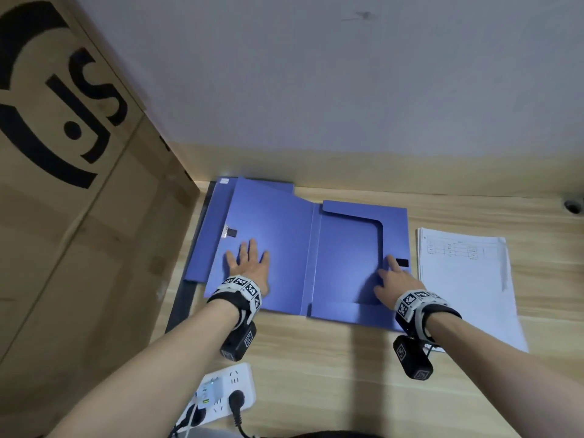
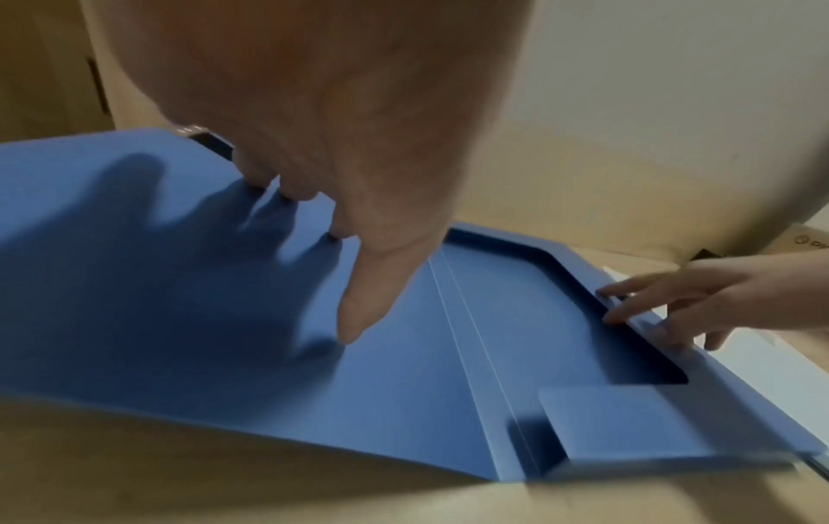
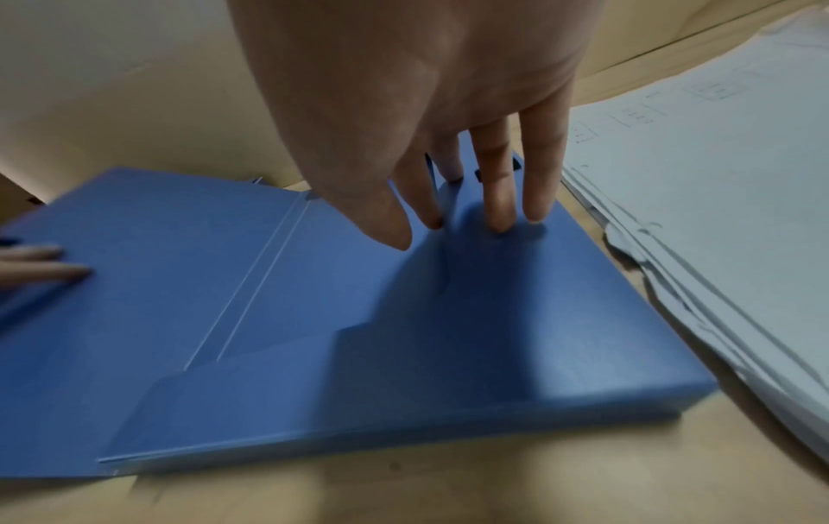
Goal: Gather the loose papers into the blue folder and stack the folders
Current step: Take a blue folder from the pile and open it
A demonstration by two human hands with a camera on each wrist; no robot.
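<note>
A blue folder point(image 1: 303, 248) point(image 2: 404, 372) point(image 3: 314, 319) lies wide open on the wooden desk. My left hand point(image 1: 249, 267) point(image 2: 323, 212) presses flat on its left cover with straight, spread fingers. On the right half, my right hand point(image 1: 395, 279) point(image 3: 475, 198) rests with straight fingers on the side flap near the black fastener patch point(image 1: 402, 262). A second blue folder point(image 1: 211, 229) lies partly under the open cover at the left. A loose stack of white printed papers point(image 1: 467, 279) point(image 3: 717, 212) sits just right of the open folder, untouched.
A big cardboard box point(image 1: 69, 184) stands along the left side. A white power strip point(image 1: 221, 396) with plugs lies at the desk's near edge. The wall point(image 1: 347, 74) closes off the back of the desk.
</note>
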